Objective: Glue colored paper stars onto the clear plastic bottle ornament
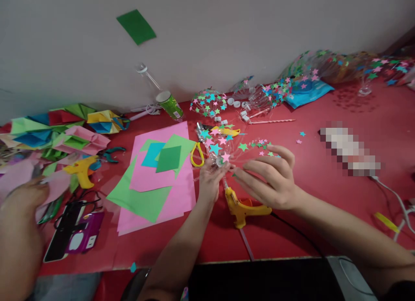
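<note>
My left hand (208,180) grips a clear plastic piece with star-tipped strips (223,141), its pink, blue and green paper stars fanning out above my fingers. Close beside it on the right is my right hand (272,178), fingers bent and fingertips together at the plastic piece; what they pinch is too small to make out. Just below both hands a yellow hot glue gun (241,208) lies on the red table, a glue stick out of its back. Yellow-handled scissors (197,155) lie left of the plastic piece, partly covered by it.
Pink and green paper sheets (155,175) lie to the left. A co-worker's hand (26,195) holds pink paper near another yellow glue gun (82,170). Star-covered plastic balls (209,101) and a green can (170,106) stand along the wall. A cord (298,234) runs off the near glue gun.
</note>
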Motion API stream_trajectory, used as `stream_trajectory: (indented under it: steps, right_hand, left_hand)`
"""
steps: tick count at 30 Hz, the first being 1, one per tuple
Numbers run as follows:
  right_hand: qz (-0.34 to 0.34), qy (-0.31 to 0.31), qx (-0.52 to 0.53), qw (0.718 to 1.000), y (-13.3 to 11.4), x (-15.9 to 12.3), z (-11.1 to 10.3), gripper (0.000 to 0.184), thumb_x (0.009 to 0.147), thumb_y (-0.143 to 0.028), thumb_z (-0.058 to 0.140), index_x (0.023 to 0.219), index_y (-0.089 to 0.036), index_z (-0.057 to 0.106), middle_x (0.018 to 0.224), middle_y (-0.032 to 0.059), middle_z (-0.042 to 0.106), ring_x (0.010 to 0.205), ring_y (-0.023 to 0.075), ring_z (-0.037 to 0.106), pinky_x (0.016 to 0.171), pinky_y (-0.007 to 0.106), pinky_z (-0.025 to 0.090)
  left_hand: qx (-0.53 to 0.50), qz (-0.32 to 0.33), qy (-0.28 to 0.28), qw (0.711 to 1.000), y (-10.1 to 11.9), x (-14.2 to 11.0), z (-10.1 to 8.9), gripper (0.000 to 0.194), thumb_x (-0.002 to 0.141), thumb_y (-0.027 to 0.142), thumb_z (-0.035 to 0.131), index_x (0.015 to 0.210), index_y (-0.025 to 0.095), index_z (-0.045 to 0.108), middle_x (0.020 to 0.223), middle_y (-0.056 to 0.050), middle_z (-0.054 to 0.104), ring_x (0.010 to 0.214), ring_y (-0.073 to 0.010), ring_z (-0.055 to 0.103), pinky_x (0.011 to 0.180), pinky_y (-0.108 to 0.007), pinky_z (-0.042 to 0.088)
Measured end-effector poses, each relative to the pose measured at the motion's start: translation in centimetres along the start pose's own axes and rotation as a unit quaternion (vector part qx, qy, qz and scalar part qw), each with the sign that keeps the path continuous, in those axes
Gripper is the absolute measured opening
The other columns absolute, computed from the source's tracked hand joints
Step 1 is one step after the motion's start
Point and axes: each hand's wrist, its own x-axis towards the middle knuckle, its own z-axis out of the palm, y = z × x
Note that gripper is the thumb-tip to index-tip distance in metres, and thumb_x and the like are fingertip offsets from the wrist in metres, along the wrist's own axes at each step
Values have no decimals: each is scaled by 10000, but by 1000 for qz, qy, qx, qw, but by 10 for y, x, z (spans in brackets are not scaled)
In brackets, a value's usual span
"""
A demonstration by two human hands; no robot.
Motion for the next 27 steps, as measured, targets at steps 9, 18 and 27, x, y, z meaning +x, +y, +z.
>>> stream_trajectory:
  steps: [9, 18, 27]
  right_hand:
    - [54, 18, -26, 998, -2, 4, 2, 174, 766, -281, 722, 908, -289, 622, 919, -12, 632, 872, 174, 524, 969, 430, 446]
    - [52, 24, -19, 998, -7, 1, 12, 110, 789, -170, 662, 793, -273, 623, 909, -24, 584, 924, 154, 477, 1077, 456, 358]
    - [63, 15, -32, 997, -9, -8, 11, 145, 789, -170, 656, 749, -305, 623, 878, -61, 607, 844, 145, 455, 1020, 413, 373]
  left_hand:
    - [-28, 10, -17, 999, 0, 0, -2, 286, 622, 283, 845, 823, 168, 678, 815, -40, 741, 734, -209, 707, 721, -345, 564]
    - [-58, -9, -19, 998, 2, -4, 1, 299, 604, 186, 845, 850, 166, 676, 862, -44, 753, 783, -189, 709, 781, -322, 544]
    - [-68, -26, -14, 997, -7, -5, 5, 332, 587, 255, 852, 863, 186, 680, 831, -44, 747, 775, -191, 697, 737, -301, 543]
